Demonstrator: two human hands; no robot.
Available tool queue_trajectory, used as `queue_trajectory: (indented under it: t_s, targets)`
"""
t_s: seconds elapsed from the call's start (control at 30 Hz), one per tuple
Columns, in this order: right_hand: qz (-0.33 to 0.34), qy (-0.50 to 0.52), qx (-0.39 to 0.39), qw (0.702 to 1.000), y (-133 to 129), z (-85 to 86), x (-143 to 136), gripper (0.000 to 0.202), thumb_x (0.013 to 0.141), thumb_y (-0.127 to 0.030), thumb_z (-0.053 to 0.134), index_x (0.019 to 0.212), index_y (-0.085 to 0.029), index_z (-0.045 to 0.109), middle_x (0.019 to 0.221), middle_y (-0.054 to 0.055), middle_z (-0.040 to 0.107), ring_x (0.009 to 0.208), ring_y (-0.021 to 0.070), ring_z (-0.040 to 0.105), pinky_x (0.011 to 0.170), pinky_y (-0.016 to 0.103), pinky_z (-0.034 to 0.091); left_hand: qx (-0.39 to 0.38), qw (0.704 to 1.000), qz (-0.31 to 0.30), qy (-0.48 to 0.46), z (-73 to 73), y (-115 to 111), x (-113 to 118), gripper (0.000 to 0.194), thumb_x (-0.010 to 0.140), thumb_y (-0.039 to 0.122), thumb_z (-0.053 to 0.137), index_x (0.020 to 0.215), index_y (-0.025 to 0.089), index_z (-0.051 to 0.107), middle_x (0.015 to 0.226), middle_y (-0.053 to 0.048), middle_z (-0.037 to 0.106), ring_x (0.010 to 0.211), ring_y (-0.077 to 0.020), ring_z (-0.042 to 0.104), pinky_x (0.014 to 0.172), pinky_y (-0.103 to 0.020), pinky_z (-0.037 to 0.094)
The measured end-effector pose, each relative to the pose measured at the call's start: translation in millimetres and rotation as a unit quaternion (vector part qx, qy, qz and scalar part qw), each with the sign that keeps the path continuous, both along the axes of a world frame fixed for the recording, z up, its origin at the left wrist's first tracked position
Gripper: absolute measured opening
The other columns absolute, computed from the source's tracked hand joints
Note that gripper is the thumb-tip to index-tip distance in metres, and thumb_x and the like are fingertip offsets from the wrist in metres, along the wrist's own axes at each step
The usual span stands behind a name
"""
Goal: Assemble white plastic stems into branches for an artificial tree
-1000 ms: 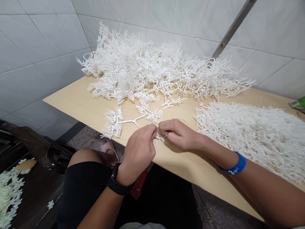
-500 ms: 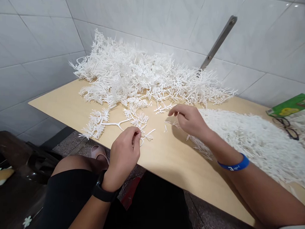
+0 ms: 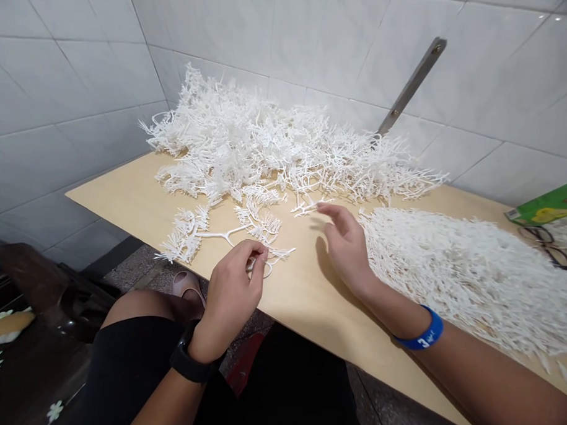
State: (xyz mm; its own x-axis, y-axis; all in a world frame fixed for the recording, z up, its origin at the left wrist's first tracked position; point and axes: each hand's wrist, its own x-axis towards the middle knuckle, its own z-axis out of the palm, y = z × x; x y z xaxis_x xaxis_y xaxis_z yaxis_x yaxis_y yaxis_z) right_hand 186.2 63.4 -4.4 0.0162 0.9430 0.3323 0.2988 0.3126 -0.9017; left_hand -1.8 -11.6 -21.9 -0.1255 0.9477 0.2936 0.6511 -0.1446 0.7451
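My left hand point(image 3: 237, 282), wearing a black watch, is closed in a pinch near the front edge of the board. Between thumb and forefinger it grips a small white plastic sprig point(image 3: 282, 254), whose thin tips point right and whose looped stem hangs below. My right hand point(image 3: 350, 249) holds nothing, its fingers curved and apart, just left of a flat heap of small white sprigs point(image 3: 449, 261). Beyond its fingertips lies a bare white twig point(image 3: 305, 207). A forked white branch point(image 3: 217, 235) with bushy ends rests left of the sprig.
A tall tangle of white plastic branches point(image 3: 258, 137) fills the back of the wooden board point(image 3: 117, 182), against the tiled wall point(image 3: 326, 46). At far right are a green box point(image 3: 548, 203) and dark-rimmed glasses point(image 3: 552, 246). A metal bracket point(image 3: 411, 87) is on the wall.
My right hand has drawn slightly toward me and its fingers have spread. The loose bits near it no longer show, and the heap's left edge looks tidier. My left hand still pinches the sprig.
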Motion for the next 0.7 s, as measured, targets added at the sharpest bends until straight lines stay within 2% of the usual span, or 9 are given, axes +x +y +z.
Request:
queue_trajectory:
  t_s: [0.07,0.13,0.2,0.23,0.4,0.53,0.63,0.7]
  targets:
    - [0.125,-0.103,0.104,0.981,-12.0,0.4,-7.6,0.024,0.088,-0.011,0.043,0.099,-0.021,0.062,0.109,0.008,0.068,0.106,0.0206,0.062,0.093,0.038,0.050,0.002,1.000,-0.017,-0.013,1.9,-0.9,-1.7,0.010,0.096,0.026,0.052,0.096,0.023,0.061,0.092,0.000,0.069,0.083,-0.0165,0.066,0.076,-0.027,0.047]
    - [0.214,-0.217,0.180,0.935,-21.0,0.2,-15.9,0.017,0.092,-0.018,0.049,0.101,-0.020,0.063,0.105,0.009,0.069,0.102,0.0223,0.063,0.091,0.039,0.050,0.004,0.999,-0.032,-0.022,3.3,-1.8,-3.1,0.010,0.096,0.026,0.052,0.097,0.023,0.061,0.091,0.001,0.069,0.082,-0.0159,0.066,0.076,-0.027,0.047]
    - [0.247,-0.297,0.209,0.898,-24.0,-1.4,-20.7,0.015,0.094,-0.024,0.055,0.105,-0.018,0.063,0.107,0.010,0.069,0.100,0.0241,0.062,0.088,0.040,0.049,0.003,0.999,-0.038,-0.021,3.7,-2.4,-3.7,0.009,0.096,0.025,0.051,0.097,0.023,0.060,0.090,0.001,0.068,0.082,-0.0159,0.065,0.075,-0.027,0.046]
    - [0.245,-0.320,0.209,0.891,-23.4,-2.5,-21.4,0.015,0.094,-0.025,0.056,0.104,-0.017,0.063,0.106,0.010,0.069,0.099,0.0241,0.062,0.086,0.039,0.049,0.001,0.999,-0.039,-0.016,3.6,-2.7,-3.4,0.009,0.096,0.025,0.051,0.097,0.023,0.060,0.089,0.002,0.068,0.081,-0.0160,0.065,0.074,-0.027,0.045]
    - [0.240,-0.363,0.187,0.881,-16.0,-7.5,-16.7,0.012,0.096,-0.021,0.051,0.092,-0.017,0.062,0.093,0.008,0.067,0.087,0.0210,0.058,0.079,0.035,0.045,0.008,0.997,-0.021,0.075,1.2,-4.3,4.3,0.013,0.099,0.025,0.042,0.096,0.023,0.055,0.084,0.000,0.064,0.078,-0.0193,0.061,0.069,-0.031,0.040]
    - [0.280,-0.357,0.176,0.874,-15.8,-6.0,-16.6,0.009,0.087,-0.016,0.052,0.078,-0.018,0.053,0.080,0.005,0.060,0.077,0.0186,0.051,0.072,0.032,0.040,0.022,0.987,-0.010,0.156,1.0,-5.3,11.5,0.014,0.098,0.019,0.040,0.090,0.022,0.052,0.078,-0.001,0.061,0.075,-0.0216,0.058,0.067,-0.033,0.035]
    - [0.323,-0.317,0.130,0.882,-14.9,-1.5,-18.0,0.013,0.078,-0.013,0.049,0.070,-0.020,0.043,0.069,0.000,0.051,0.068,0.0156,0.044,0.068,0.031,0.037,0.009,0.984,-0.012,0.177,2.4,-5.7,13.7,0.014,0.095,0.014,0.041,0.087,0.023,0.049,0.075,0.000,0.058,0.074,-0.0221,0.057,0.065,-0.033,0.033]
    - [0.350,-0.289,0.094,0.886,-12.8,2.4,-18.2,0.014,0.077,-0.013,0.045,0.067,-0.021,0.038,0.067,-0.001,0.048,0.065,0.0146,0.043,0.068,0.031,0.036,-0.002,0.985,-0.020,0.174,3.9,-5.6,15.0,0.014,0.094,0.013,0.041,0.087,0.024,0.048,0.075,0.000,0.058,0.073,-0.0225,0.057,0.065,-0.033,0.032]
